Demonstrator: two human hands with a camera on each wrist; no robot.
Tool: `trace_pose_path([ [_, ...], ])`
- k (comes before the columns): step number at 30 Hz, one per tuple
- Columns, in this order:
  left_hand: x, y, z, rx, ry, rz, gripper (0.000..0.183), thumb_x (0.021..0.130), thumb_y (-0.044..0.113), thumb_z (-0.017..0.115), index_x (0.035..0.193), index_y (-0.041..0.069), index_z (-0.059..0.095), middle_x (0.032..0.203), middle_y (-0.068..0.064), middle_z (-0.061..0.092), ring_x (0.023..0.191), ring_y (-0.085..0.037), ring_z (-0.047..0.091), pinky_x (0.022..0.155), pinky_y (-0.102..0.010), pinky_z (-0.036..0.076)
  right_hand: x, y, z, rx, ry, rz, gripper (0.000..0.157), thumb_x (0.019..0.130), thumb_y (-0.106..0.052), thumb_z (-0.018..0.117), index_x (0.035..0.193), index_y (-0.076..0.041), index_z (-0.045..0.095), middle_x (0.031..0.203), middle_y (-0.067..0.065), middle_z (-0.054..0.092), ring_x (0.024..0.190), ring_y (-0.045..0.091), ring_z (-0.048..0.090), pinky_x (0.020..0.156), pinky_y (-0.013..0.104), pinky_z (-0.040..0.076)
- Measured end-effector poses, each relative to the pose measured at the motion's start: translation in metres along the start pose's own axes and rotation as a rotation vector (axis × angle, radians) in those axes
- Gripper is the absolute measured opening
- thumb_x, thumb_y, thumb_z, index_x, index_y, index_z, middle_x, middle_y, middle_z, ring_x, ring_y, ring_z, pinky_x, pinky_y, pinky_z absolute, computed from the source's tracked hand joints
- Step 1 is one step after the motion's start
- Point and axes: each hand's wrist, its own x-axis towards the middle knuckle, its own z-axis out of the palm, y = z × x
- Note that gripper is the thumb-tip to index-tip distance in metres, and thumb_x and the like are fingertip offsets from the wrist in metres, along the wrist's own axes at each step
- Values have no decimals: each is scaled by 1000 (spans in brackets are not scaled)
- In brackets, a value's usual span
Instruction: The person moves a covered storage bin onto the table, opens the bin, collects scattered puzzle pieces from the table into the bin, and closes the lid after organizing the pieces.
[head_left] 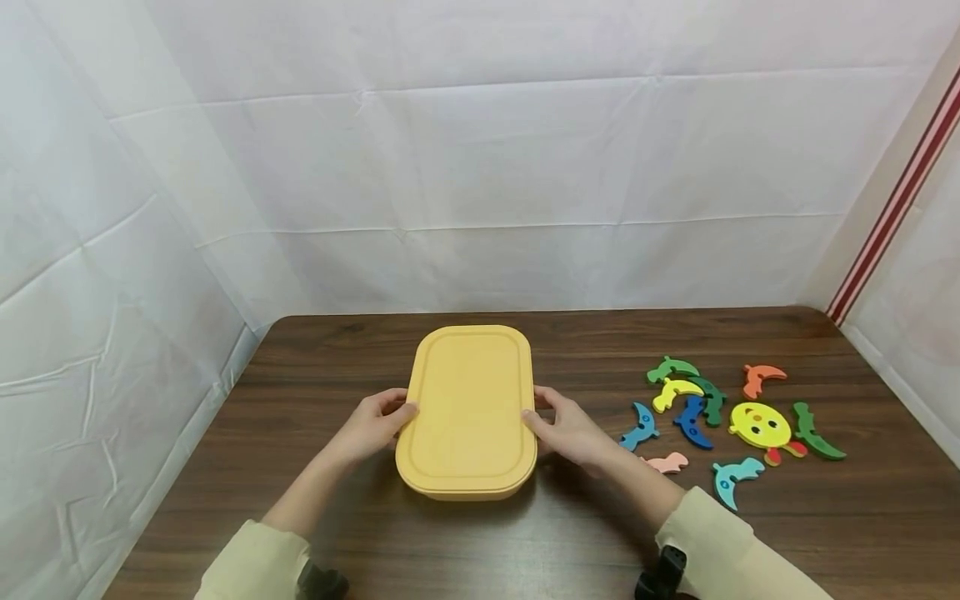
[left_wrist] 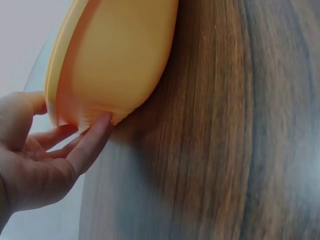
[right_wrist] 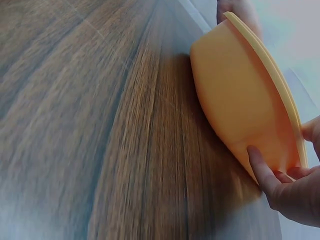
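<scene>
Pale sleeves (head_left: pixel 255 564) up front, left hand (head_left: pixel 373 427) and right hand (head_left: pixel 567 429) pinching the yellow box (head_left: pixel 468 408), on or barely above the table (head_left: pixel 375 533) (hard to tell). Probably positioning it; next wants level handling.

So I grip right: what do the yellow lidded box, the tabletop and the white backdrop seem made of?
Yellow lidded box: probably plastic, smooth and satin; its rounded, contoured shape looks moulded.
Tabletop: wood or wood-look laminate, with a soft sheen; dark streaked grain and a pale glare show.
White backdrop: likely thin cloth, matte, though plastic sheeting is possible; it shows fold creases.
</scene>
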Motion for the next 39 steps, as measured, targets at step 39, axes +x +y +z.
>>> trace_pose_path([
  [39,19,25,56,-28,21,12,40,92,25,54,126,4,52,108,-13,62,82,-16,63,64,-31,57,-25,14,-57,-67,16,57,61,94,-34,50,144,-9,25,131,19,40,98,21,59,74,34,56],
])
